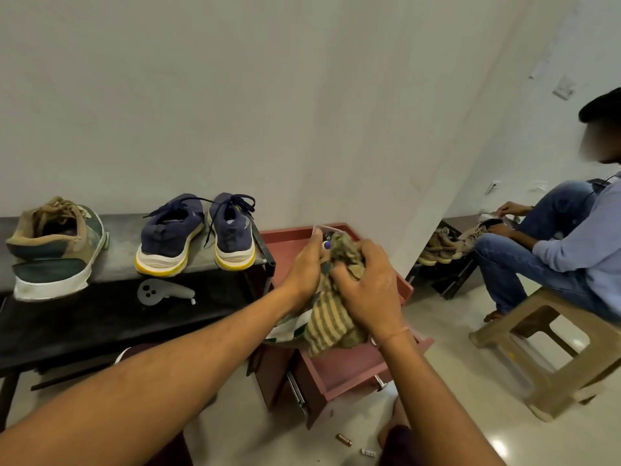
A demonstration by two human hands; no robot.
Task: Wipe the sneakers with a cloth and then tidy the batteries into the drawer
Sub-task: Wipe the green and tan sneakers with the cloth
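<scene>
Standing against pale wall (pixel 302 95): dark bench (pixel 100 317) carrying navy sneakers (pixel 196 235), pink drawer (pixel 349 368) hanging open. Bunching striped cloth (pixel 331 317) above drawer: right hand (pixel 368 289) and left hand (pixel 307 267) both clenching it. Lying on floor below: batteries (pixel 345 439).

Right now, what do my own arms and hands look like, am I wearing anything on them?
Both forearms are bare, with no sleeves in view. The right hand has a thin orange thread around its wrist. The left hand shows no gloves, rings, watch or band on what is visible.
</scene>
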